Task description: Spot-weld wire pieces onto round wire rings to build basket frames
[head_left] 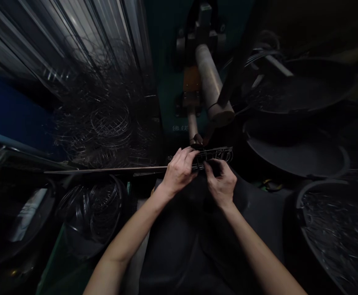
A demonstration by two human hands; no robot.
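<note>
Wire frame (226, 153), one: dark, thin-rodded, held just below the machine's lower cylinder. Left hand (181, 170), one: grip closed on the frame's left part, fingers over its upper side. Right hand (222, 181), one: fingers curled, thumb tip at the frame's near edge; whether the grip pinches it, cannot tell. Green machine (168, 104), one, ahead, with two metal cylinders: thick upper cylinder (211, 82), thin lower cylinder (192, 123). Orange block (192, 78), one, beside the thick one. Dark tubs (301, 200), three, at right; nearest holds many small wire pieces (341, 233), uncounted. Loose wire heap (111, 125), one, at left.
</note>
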